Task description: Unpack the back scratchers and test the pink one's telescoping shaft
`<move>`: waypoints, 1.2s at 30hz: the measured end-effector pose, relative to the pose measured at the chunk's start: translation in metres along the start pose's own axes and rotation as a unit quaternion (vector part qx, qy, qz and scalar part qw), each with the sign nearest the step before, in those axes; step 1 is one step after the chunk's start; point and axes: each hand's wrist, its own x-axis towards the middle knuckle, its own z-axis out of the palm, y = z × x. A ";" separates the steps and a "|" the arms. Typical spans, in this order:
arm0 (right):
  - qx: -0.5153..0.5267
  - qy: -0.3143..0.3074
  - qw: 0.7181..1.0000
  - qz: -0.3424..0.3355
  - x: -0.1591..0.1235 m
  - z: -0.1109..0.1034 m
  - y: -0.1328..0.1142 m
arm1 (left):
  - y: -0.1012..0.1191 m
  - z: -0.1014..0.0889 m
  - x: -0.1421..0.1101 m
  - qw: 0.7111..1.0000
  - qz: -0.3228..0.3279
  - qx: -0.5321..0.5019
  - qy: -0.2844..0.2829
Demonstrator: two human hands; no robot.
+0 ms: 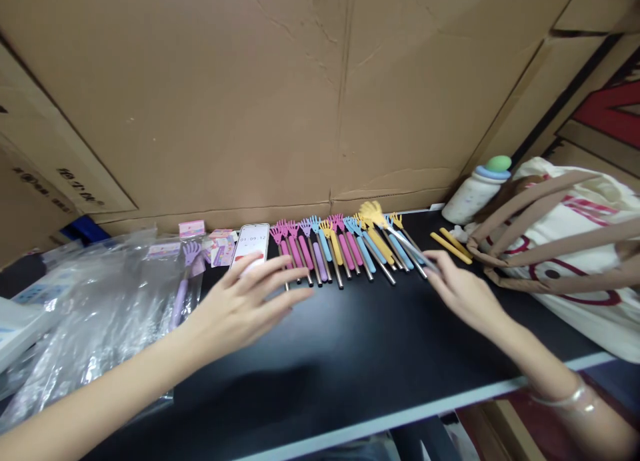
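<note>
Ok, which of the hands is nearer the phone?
Left. The left hand is just nearside of the phone, partly hiding it; the right hand is farther off, to its right.

Open passage: near middle of tabletop (340,354); obstacles: hand-headed sticks (345,249) (far), plastic bags (107,314) (left), tote bag (553,273) (right)

Creased brown cardboard wall (240,101), printed cardboard (50,148) at left, black tabletop (340,354), pale front edge (425,409), soft light sheen.
</note>
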 end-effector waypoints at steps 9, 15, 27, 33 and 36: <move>-0.179 -0.027 0.981 0.071 0.045 0.017 0.067 | -0.042 -0.004 -0.068 0.989 -0.086 0.054 -0.108; -0.212 0.026 0.974 0.079 0.066 0.021 0.081 | -0.054 -0.011 -0.092 0.982 -0.131 0.048 -0.128; -0.161 -0.003 0.985 0.065 0.080 0.016 0.062 | -0.063 -0.011 -0.115 0.973 -0.165 -0.008 -0.161; -0.152 -0.014 0.979 0.132 0.085 0.010 0.072 | -0.063 -0.015 -0.118 0.967 -0.183 -0.014 -0.177; -0.146 -0.033 0.978 0.146 0.087 0.010 0.080 | -0.062 -0.019 -0.120 0.967 -0.187 0.000 -0.172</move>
